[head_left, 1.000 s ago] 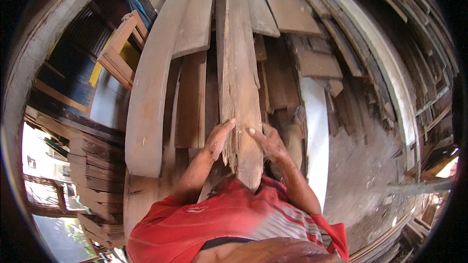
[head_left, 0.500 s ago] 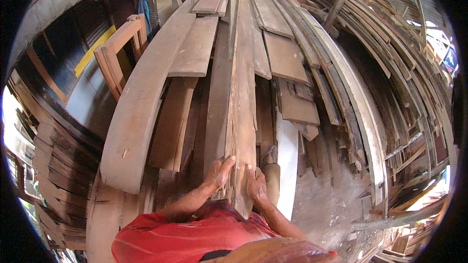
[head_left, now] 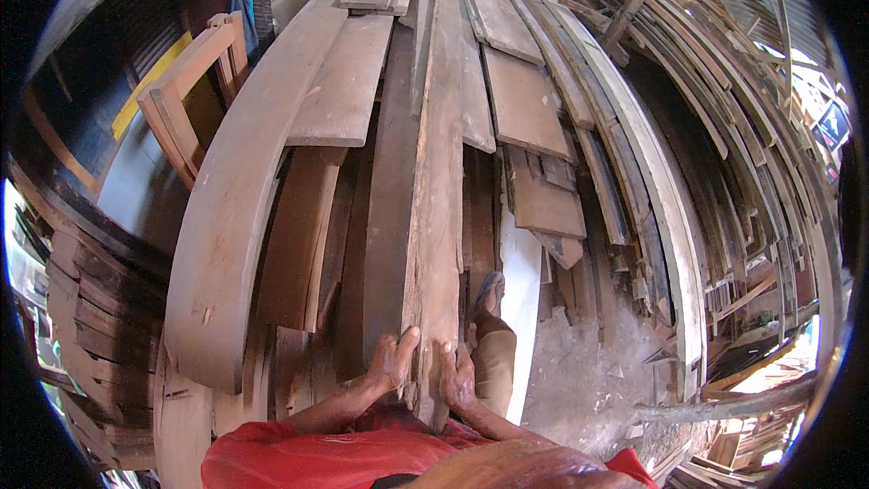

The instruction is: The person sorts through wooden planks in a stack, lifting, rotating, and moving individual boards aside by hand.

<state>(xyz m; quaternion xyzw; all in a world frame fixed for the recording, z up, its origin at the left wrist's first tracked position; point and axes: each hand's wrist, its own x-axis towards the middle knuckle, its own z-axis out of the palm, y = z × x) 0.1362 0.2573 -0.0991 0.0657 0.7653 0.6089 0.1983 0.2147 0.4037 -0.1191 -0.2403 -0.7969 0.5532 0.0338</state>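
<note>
A long, rough-edged wooden plank (head_left: 436, 208) runs from my waist away toward the bright far end. My left hand (head_left: 395, 359) grips its left edge near the close end, thumb on top. On the opposite edge my right hand (head_left: 458, 376) holds on in the same way; the fingers under the plank are hidden. The plank's near end reaches my red shirt (head_left: 344, 457). Beside it on the left lies a darker board (head_left: 387, 208). My leg (head_left: 495, 358) and foot show just right of the plank.
Stacked boards flank the plank, with a wide pale board (head_left: 217, 272) on the left and shorter boards (head_left: 529, 104) on the right. A wooden frame (head_left: 186, 81) stands at the far left. Long timbers (head_left: 724, 127) fill the right side, beyond the dusty floor (head_left: 588, 371).
Both hands and the plank's near end appear lower in the picture, still together. The whole view has shifted slightly, and my foot shows more plainly beside the plank.
</note>
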